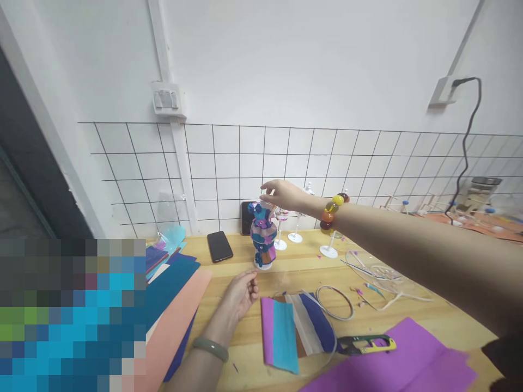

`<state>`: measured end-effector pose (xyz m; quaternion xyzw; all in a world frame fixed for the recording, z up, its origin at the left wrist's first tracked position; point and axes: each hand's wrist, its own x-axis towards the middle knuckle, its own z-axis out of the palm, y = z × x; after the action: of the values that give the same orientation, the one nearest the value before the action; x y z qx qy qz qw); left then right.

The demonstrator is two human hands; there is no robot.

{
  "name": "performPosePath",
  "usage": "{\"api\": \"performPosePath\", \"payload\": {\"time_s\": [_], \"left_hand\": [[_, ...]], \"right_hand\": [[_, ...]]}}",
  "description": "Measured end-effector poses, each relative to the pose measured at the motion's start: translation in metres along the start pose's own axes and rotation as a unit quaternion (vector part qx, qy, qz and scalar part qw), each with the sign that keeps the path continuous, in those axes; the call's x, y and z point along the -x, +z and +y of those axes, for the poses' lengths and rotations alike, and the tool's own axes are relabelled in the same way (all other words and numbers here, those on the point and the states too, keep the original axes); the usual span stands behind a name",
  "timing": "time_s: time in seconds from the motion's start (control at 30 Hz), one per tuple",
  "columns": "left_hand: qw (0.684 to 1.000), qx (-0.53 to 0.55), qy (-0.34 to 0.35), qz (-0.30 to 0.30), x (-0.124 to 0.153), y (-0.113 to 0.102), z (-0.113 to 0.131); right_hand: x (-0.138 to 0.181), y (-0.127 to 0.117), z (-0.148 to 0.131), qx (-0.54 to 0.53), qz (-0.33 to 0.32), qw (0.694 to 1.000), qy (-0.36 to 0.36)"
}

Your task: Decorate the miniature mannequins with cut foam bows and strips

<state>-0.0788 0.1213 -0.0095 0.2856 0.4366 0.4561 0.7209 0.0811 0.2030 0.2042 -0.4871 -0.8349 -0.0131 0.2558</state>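
A small dress form (263, 237) stands upright on a white round base, dressed in ruffled blue, purple and grey-pink crepe paper with a blue bow at the top left. My left hand (243, 294) is closed, with curled fingers and the thumb and index tips at the front rim of the base. Over the top of the dress form reaches my right hand (284, 195). Its thumb and index finger are apart, with lower fingers beside the form's right shoulder. Whether those lower fingers touch it is hidden. A black phone (245, 218) leans behind the form.
Bare white stands (329, 251) are at the back right. A dark phone (219, 246) lies left. Crepe paper sheets (180, 316), folded strips (284, 335), a wire coil (335, 302), yellow-black snips (365, 344) and purple paper (404, 359) cover nearer parts of the table.
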Motion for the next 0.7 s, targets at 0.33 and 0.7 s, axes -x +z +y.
{"api": "performPosePath", "payload": {"time_s": [0.33,0.7], "left_hand": [[1.0,0.01,0.01,-0.008,0.002,0.001,0.001],[0.999,-0.042,0.028,0.001,0.011,0.011,0.002]], "right_hand": [[0.079,-0.021,0.012,-0.041,0.053,0.997,0.035],[0.253,-0.006,0.028,-0.144,-0.019,0.967,0.209]]}}
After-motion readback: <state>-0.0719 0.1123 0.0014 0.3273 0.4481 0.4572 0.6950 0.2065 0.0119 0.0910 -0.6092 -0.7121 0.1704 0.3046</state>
